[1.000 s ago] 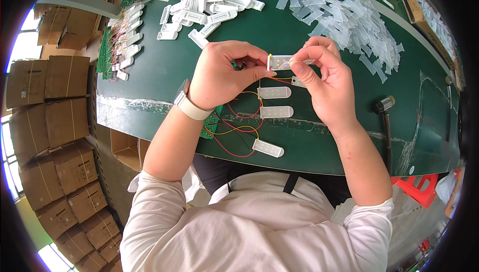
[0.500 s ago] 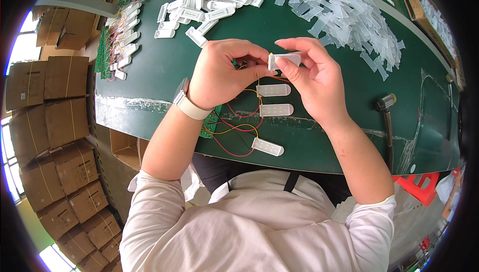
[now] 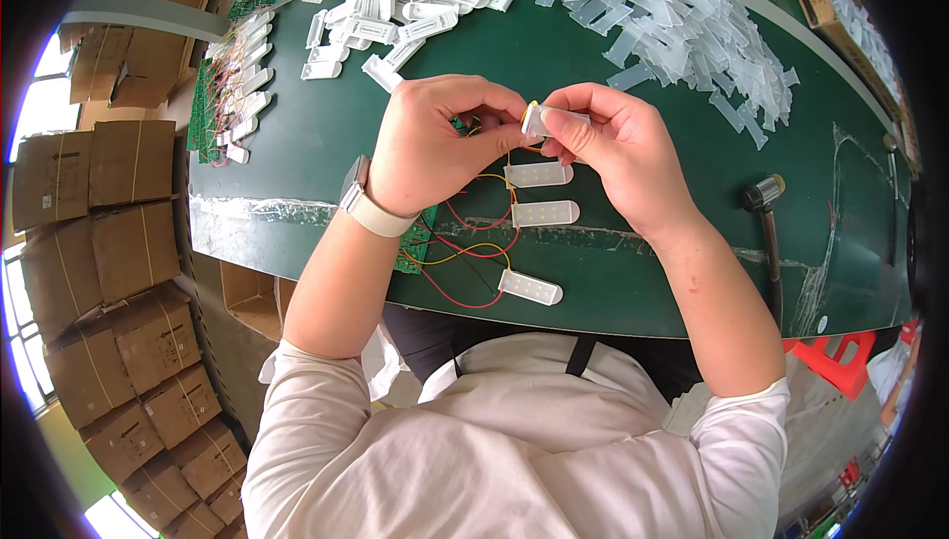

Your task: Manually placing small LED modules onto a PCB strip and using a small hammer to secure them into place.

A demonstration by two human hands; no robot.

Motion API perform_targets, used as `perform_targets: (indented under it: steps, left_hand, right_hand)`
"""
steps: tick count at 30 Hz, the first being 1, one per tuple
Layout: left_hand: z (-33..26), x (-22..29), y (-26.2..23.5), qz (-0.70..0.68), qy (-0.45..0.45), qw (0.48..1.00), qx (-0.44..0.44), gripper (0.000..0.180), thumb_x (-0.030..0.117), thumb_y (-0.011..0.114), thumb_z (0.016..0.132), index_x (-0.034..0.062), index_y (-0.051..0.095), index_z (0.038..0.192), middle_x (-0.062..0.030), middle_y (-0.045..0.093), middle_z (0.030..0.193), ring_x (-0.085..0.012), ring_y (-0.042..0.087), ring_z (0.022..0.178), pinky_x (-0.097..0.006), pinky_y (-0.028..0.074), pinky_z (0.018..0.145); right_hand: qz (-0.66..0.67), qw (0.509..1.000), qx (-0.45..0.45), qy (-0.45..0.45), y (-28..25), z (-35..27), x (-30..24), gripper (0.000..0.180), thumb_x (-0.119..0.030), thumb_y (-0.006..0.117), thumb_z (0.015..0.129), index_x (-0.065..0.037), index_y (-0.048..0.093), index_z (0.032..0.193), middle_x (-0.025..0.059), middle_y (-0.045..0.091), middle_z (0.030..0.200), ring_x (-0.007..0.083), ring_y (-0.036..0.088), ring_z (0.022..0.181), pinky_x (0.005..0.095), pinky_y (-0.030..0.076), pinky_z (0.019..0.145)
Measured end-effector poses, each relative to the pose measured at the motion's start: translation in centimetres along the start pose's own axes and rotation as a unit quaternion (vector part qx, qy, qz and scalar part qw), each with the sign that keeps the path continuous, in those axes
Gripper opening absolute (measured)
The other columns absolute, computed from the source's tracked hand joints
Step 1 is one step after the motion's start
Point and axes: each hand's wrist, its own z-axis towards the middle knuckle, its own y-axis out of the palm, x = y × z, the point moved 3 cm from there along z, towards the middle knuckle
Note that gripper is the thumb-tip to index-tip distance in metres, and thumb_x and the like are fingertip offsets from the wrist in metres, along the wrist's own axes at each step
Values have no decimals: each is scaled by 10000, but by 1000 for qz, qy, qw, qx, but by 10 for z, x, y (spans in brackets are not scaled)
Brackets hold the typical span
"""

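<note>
Both hands meet over the table around a small white LED light housing (image 3: 535, 121) with a yellow wire at its left end. My right hand (image 3: 628, 159) is closed on it, thumb lying along the top, which hides much of the piece. My left hand (image 3: 420, 144) pinches at its wired left end; a bit of green and wiring shows under the palm. Below lie three similar LED light pieces, an upper one (image 3: 539, 175), a middle one (image 3: 546, 214) and a lower one (image 3: 531, 287). Red, yellow and black wires run from them to a green circuit board (image 3: 420, 243) beside my left wrist.
White plastic housings (image 3: 381, 30) are heaped at the far middle, translucent strips (image 3: 682, 35) at the far right. Wired white pieces (image 3: 255, 80) line the left edge beside green boards (image 3: 203, 109). A hammer (image 3: 763, 198) lies at right. Cardboard boxes (image 3: 133, 243) stand left of the table.
My right index finger, raised before, has come down onto the housing, and the right hand has drawn closer to the left. The held piece has shifted slightly left.
</note>
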Motion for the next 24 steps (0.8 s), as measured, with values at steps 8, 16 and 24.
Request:
perform_targets:
  steps: [8,16,24]
  left_hand:
    - [0,1,1,14,1,1000,11,154,28,876,808,-2,765,910,-36,749,833,-97,650,737,-254,546,707]
    - [0,-2,2,34,-1,999,13,170,33,886,789,5,753,891,-36,749,843,-108,666,747,-270,553,708]
    - [2,23,-21,206,190,955,101,208,82,916,740,40,753,862,-33,732,852,-108,584,653,-251,431,574]
  right_hand:
    - [31,999,16,-22,6,1,5,276,-260,730,1015,-4,726,1117,37,757,962,75,667,841,228,524,733]
    - [18,999,22,-42,4,-1,2,273,-239,736,1011,9,740,1125,56,766,959,66,654,806,228,512,706]
    - [-149,977,65,-137,-5,-3,-6,205,-191,779,961,-4,779,1044,13,686,844,60,564,677,241,446,605]
